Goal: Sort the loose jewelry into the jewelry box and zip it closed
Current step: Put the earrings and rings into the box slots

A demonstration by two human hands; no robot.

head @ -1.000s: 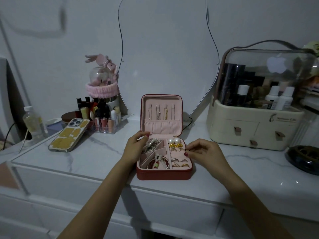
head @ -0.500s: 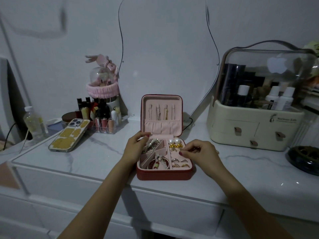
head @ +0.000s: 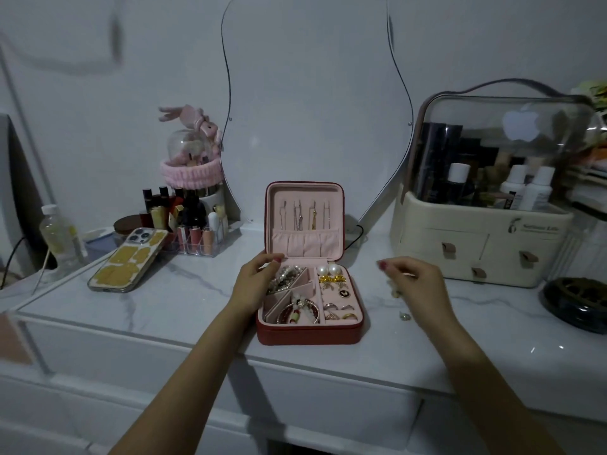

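One open jewelry box, two hands beside it.
Left hand curls on its 9 o'clock rim; right hand, at 3 o'clock, pinches one small blurred piece; two pearls inside.

my left hand is forward, the arm reaching in from the lower left. its fingers are curled, the thumb on top, and they rest at the left rim of the box. my right hand is raised to the right of the box, apart from it, the arm coming from the lower right. its fingers are bent and drawn together, and they pinch a small pale thing; it is blurred and i cannot tell what it is.
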